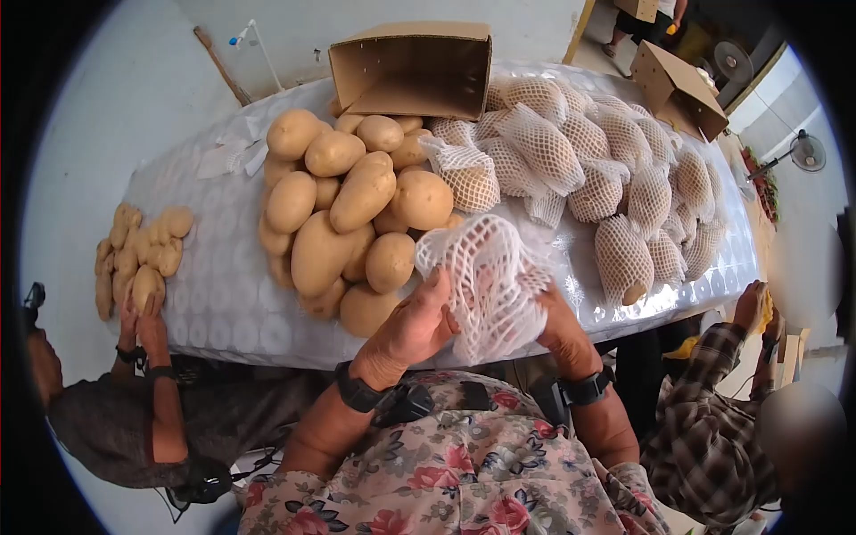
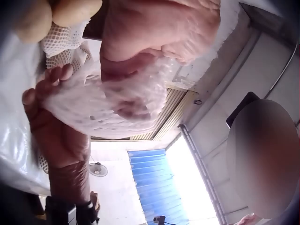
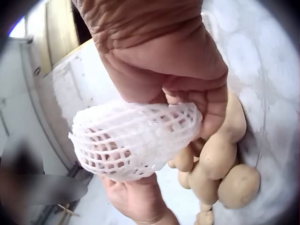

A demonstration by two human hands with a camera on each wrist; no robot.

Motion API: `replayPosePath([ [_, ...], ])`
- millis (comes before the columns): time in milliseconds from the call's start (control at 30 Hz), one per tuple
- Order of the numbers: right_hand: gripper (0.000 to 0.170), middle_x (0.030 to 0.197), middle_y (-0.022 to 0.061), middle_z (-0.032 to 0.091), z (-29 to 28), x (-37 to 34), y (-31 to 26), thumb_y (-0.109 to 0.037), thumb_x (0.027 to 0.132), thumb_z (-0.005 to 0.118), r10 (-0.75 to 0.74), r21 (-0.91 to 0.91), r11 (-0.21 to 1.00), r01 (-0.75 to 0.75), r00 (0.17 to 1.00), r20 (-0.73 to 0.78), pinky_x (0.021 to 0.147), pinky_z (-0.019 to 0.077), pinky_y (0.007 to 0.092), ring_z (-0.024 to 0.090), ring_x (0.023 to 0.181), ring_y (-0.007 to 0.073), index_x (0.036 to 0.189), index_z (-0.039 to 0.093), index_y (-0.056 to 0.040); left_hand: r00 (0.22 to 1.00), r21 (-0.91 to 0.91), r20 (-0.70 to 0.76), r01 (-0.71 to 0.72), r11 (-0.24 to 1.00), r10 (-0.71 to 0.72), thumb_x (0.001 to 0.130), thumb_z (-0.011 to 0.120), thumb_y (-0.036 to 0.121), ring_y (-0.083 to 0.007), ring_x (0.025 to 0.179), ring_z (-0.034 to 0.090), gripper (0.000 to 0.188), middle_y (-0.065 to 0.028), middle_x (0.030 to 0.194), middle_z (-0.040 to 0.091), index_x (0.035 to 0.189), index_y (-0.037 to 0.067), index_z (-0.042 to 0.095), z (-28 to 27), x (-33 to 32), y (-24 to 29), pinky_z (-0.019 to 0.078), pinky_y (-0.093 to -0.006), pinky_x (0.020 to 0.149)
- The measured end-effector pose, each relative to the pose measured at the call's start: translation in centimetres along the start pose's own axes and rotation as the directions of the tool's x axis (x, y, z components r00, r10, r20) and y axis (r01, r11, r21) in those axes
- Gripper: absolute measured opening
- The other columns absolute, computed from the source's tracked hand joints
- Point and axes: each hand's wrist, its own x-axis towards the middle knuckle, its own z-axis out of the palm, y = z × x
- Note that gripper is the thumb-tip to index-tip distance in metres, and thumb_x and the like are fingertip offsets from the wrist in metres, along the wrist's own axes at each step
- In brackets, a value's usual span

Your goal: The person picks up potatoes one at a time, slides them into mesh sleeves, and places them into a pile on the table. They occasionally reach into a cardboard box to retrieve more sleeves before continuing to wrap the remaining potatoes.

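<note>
A white foam net (image 1: 490, 290) is stretched between both hands in front of the body; no potato shows inside it. The left hand (image 1: 406, 325) holds its left side, and in the left wrist view fingers of the left hand (image 2: 154, 37) show through the mesh. On the other side, the right hand (image 1: 571, 334) grips the net; in the right wrist view the fingers of the right hand (image 3: 164, 56) curl at the net's edge (image 3: 136, 140). Bare potatoes (image 1: 361, 192) are heaped just beyond the left hand. Netted potatoes (image 1: 544, 147) lie in a pile further right.
An open cardboard box (image 1: 410, 71) lies on its side at the table's back, and another box (image 1: 678, 89) stands at the back right. A smaller potato pile (image 1: 134, 250) is at the far left, beside another person's hands. A person in a plaid shirt (image 1: 713, 428) is at the right.
</note>
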Motion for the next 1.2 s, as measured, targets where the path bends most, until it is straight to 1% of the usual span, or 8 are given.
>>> replayPosePath([
  [133, 0.023, 0.089, 0.0053, 0.060, -2.2, -0.5, -2.2, -0.023, 0.095, 0.048, -0.004, 0.200, 0.978, 0.055, 0.970, -0.244, 0.075, 0.0484, 0.0277, 0.056, 0.077, 0.0117, 0.103, 0.055, -0.0018, 0.999, 0.005, -0.030, 0.027, 1.000, -0.027, 0.099, 0.029, 0.045, -0.0127, 0.109, 0.051, 0.052, -0.0031, 0.123, 0.052, 0.131, 0.007, 0.042, -0.6, 0.3, -0.8, 0.0421, -0.0311, 0.092],
  [300, 0.022, 0.090, 0.0048, 0.062, -0.9, -2.8, -5.5, -0.024, 0.092, 0.055, -0.236, -0.037, 0.972, 0.234, 0.965, -0.111, 0.077, 0.0464, 0.0281, 0.055, 0.080, 0.0112, 0.096, 0.057, -0.0028, 0.998, 0.166, -0.031, 0.053, 0.985, -0.048, 0.096, 0.034, 0.050, -0.0199, 0.120, 0.046, 0.062, -0.0106, 0.132, 0.046, 0.138, 0.005, 0.031, 0.9, 0.8, -0.7, 0.0368, -0.0373, 0.101],
  [400, 0.016, 0.092, 0.0020, 0.062, -0.4, -3.2, -4.2, -0.015, 0.084, 0.065, -0.133, -0.161, 0.978, 0.130, 0.991, -0.004, 0.079, 0.0448, 0.0270, 0.054, 0.083, 0.0087, 0.093, 0.058, -0.0029, 0.989, 0.645, -0.032, 0.130, 0.753, -0.143, 0.097, 0.039, 0.045, -0.0111, 0.090, 0.055, 0.049, -0.0035, 0.096, 0.063, 0.112, 0.003, 0.059, 1.3, 0.9, -0.3, 0.0431, -0.0261, 0.081],
  [500, 0.010, 0.089, 0.0009, 0.061, -1.2, -3.3, -3.4, -0.008, 0.084, 0.062, -0.116, -0.025, 0.993, 0.114, 0.987, -0.112, 0.077, 0.0440, 0.0254, 0.053, 0.082, 0.0074, 0.091, 0.057, -0.0044, 0.993, 0.761, -0.047, -0.036, 0.647, 0.111, 0.096, 0.041, 0.045, -0.0101, 0.084, 0.056, 0.049, -0.0025, 0.086, 0.063, 0.103, 0.002, 0.063, 2.3, 0.9, -0.6, 0.0428, -0.0242, 0.079],
  [633, 0.013, 0.085, -0.0004, 0.060, -3.1, -3.5, -3.3, -0.014, 0.083, 0.064, -0.134, 0.248, 0.949, 0.192, 0.963, -0.234, 0.075, 0.0424, 0.0232, 0.053, 0.079, 0.0060, 0.090, 0.055, -0.0065, 0.959, 0.256, -0.273, -0.008, 0.967, 0.080, 0.095, 0.048, 0.041, -0.0051, 0.080, 0.056, 0.041, 0.0002, 0.085, 0.062, 0.095, 0.003, 0.065, 2.0, 1.1, -0.4, 0.0439, -0.0196, 0.070],
  [867, 0.054, 0.108, 0.0078, 0.062, -0.3, -4.1, -5.9, -0.038, 0.083, 0.066, 0.194, -0.287, 0.952, -0.110, 0.940, 0.282, 0.089, 0.0408, 0.0309, 0.054, 0.101, 0.0144, 0.120, 0.054, 0.0009, 0.980, 0.231, -0.188, 0.112, 0.967, -0.069, 0.095, 0.050, 0.031, -0.0145, 0.105, 0.056, 0.044, -0.0080, 0.117, 0.056, 0.126, 0.000, 0.044, -0.9, 0.6, -1.4, 0.0474, -0.0327, 0.091],
  [967, 0.055, 0.111, 0.0097, 0.062, -0.4, -4.3, -5.3, -0.037, 0.083, 0.066, 0.362, -0.161, 0.931, -0.327, 0.882, 0.302, 0.094, 0.0381, 0.0315, 0.053, 0.105, 0.0159, 0.121, 0.054, 0.0013, 0.975, 0.268, -0.199, 0.152, 0.951, -0.100, 0.096, 0.046, 0.034, -0.0151, 0.107, 0.054, 0.048, -0.0086, 0.120, 0.054, 0.130, 0.000, 0.040, -0.5, 0.8, -0.9, 0.0462, -0.0323, 0.092],
  [1200, 0.056, 0.111, 0.0083, 0.061, 1.1, -3.6, -7.5, -0.034, 0.083, 0.066, 0.114, -0.082, 0.991, -0.104, 0.985, 0.128, 0.093, 0.0396, 0.0300, 0.055, 0.102, 0.0155, 0.123, 0.052, 0.0024, 0.976, 0.353, -0.149, 0.204, 0.913, -0.160, 0.095, 0.043, 0.046, -0.0062, 0.073, 0.041, 0.041, 0.0040, 0.083, 0.047, 0.099, 0.006, 0.052, -0.4, 0.8, -1.3, 0.0346, -0.0213, 0.064],
])
